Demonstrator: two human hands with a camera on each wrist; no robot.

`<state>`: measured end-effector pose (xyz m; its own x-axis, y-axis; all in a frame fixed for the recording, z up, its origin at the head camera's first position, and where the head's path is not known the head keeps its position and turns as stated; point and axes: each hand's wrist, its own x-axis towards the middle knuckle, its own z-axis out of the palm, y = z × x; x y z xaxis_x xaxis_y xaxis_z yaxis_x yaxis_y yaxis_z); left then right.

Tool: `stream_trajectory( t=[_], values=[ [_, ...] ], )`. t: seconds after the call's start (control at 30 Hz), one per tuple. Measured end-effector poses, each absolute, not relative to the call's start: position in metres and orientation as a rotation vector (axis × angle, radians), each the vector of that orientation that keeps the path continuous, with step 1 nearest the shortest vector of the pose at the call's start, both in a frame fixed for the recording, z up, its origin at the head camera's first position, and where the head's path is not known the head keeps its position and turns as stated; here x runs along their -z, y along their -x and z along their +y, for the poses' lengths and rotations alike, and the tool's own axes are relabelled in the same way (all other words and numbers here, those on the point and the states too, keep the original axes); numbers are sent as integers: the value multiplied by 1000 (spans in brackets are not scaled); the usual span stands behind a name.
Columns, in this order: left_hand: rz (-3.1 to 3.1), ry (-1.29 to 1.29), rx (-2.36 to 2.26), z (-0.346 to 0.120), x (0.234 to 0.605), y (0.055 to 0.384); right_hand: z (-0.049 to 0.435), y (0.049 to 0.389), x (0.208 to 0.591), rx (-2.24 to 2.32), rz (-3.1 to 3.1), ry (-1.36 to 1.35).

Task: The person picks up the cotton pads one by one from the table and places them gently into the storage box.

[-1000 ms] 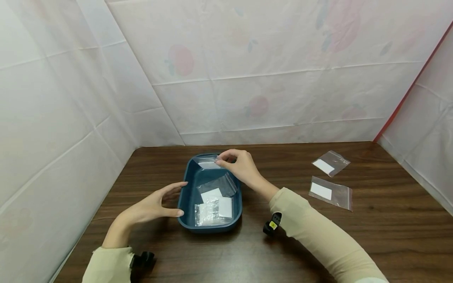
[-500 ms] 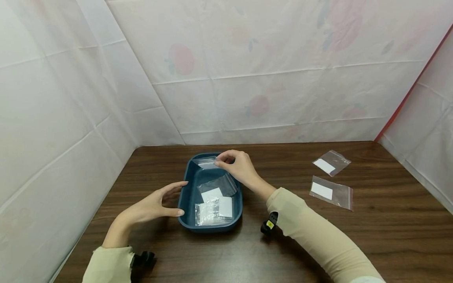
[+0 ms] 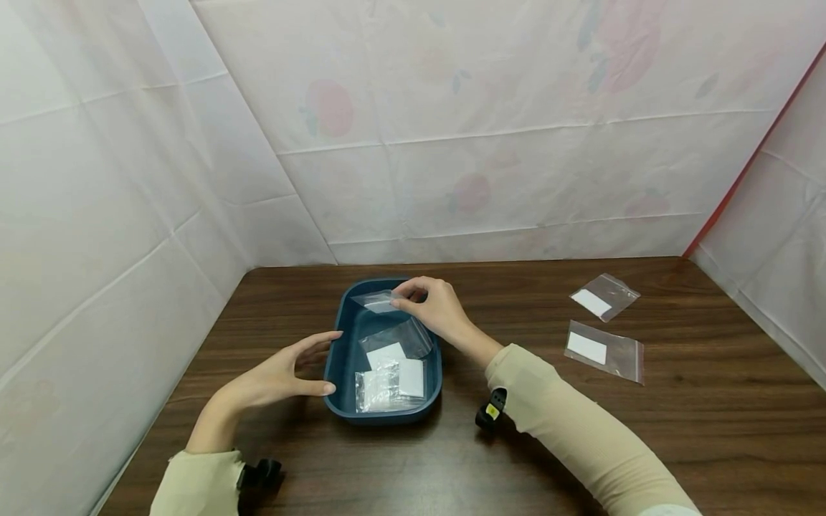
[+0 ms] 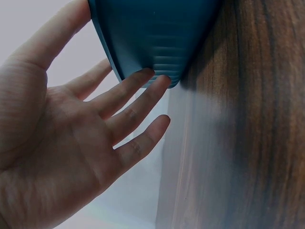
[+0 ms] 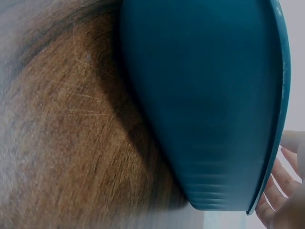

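A blue plastic bin point(image 3: 343, 358) stands on the table, with several clear zip bags point(image 3: 390, 387) holding white cards inside its near half. My right hand point(image 3: 435, 308) reaches over the bin's far right rim and pinches the edge of another clear zip bag point(image 3: 376, 301) between thumb and fingers. This bag is tilted over the bin's far end. My left hand point(image 3: 284, 373) is at the bin's left side, thumb and fingers spread. In the left wrist view, its fingertips point(image 4: 159, 82) lie against the bin's outer wall point(image 4: 138, 43). The right wrist view hides the held bag behind the bin.
Two zip bags with white cards, one farther back point(image 3: 604, 297) and one nearer point(image 3: 604, 351), lie flat on the right of the brown wooden table point(image 3: 703, 401). A white printed sheet point(image 3: 413, 165) hangs behind the table, with more sheeting at both sides.
The right hand has shifted slightly toward me, and the pinched bag has changed its tilt over the bin's far end. The left hand and the other bags have stayed put.
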<state>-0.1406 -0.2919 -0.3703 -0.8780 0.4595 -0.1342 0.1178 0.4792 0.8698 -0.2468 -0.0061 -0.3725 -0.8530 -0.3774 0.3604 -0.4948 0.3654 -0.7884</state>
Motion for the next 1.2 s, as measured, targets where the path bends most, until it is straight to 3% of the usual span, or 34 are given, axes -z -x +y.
stream_trajectory(
  t=[1.2],
  values=[
    [2391,-507,-1359,-293,373,142,18,229,362,-1596,-2459,-779]
  ],
)
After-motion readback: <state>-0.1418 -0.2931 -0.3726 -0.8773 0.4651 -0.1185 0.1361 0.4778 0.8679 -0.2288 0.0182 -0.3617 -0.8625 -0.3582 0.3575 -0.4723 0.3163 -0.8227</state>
